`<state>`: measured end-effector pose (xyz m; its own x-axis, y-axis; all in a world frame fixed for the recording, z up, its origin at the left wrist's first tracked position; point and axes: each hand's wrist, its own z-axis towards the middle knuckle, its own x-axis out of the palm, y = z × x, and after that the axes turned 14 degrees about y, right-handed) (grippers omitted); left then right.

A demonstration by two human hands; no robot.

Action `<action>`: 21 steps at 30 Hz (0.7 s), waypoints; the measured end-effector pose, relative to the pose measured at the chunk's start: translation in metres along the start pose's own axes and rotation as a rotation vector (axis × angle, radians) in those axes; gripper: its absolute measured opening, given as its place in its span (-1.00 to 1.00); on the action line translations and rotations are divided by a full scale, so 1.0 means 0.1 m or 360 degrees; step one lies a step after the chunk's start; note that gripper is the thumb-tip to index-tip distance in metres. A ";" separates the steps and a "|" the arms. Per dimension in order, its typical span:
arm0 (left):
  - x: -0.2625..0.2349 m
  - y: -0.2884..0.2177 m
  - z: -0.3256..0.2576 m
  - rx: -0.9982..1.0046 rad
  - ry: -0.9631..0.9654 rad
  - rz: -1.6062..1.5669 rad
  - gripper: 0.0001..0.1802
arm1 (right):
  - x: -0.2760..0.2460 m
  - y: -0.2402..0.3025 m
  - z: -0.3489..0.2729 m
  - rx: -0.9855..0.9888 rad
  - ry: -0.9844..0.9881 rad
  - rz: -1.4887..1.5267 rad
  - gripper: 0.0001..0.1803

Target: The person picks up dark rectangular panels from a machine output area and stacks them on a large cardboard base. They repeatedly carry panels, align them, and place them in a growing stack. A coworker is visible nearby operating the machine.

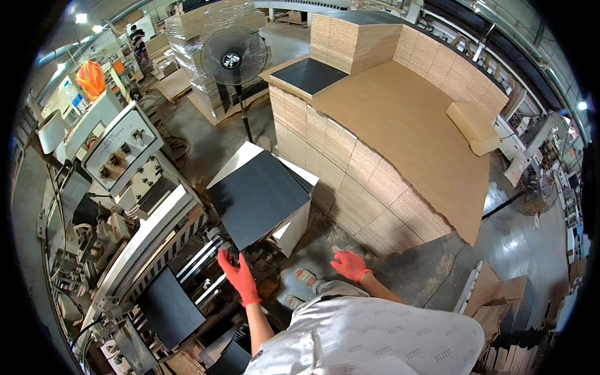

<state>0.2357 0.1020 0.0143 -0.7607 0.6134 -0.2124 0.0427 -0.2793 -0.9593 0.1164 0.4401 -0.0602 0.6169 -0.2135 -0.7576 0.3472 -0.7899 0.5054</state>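
Note:
Both my hands wear red gloves. My left hand [239, 276] is held over the machine's metal rails [203, 261], fingers stretched and apart, with nothing in it. Just beyond its fingertips is the near corner of a dark square panel [259, 199], which lies on a white block-like stand [294, 226]; more dark panel edges show under it. To the left, another dark panel [170, 307] rests on the machine. My right hand [351, 265] hangs open above the floor, fingers pointing left, holding nothing and apart from the tall board stack.
A tall stack of boards [356, 169], topped with brown sheet [400, 125], stands ahead right. One dark panel [310, 76] lies on its corner. A standing fan [232, 59] and a control box [123, 145] are ahead left. Cardboard [500, 290] leans at right.

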 end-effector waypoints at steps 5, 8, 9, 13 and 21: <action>0.16 0.47 0.81 -0.0156 0.0229 0.0398 -0.21 | -0.13 -0.38 -0.66 0.0284 -0.0143 -0.0078 -0.52; 0.21 0.30 1.00 -0.0348 0.0349 0.0705 -0.19 | 0.02 -0.81 -0.97 0.0599 -0.0258 0.0043 -0.55; 0.19 0.31 1.07 -0.0403 0.0452 0.0674 -0.19 | 0.10 -0.97 -1.05 0.0692 -0.0292 0.0080 -0.54; 0.22 0.70 1.39 -0.0601 0.0752 0.0417 -0.33 | 0.66 -1.56 -1.06 0.0583 -0.0514 0.0427 -0.51; 0.36 0.17 1.57 -0.1334 0.0923 -0.0653 -0.23 | -0.08 -1.00 -0.35 0.0536 -0.0145 0.0278 -0.46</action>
<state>0.1075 0.0033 0.0200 -0.4072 0.8602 0.3069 0.4498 0.4813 -0.7524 0.1017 0.5414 -0.0905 0.5759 -0.3995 -0.7133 -0.0180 -0.8784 0.4775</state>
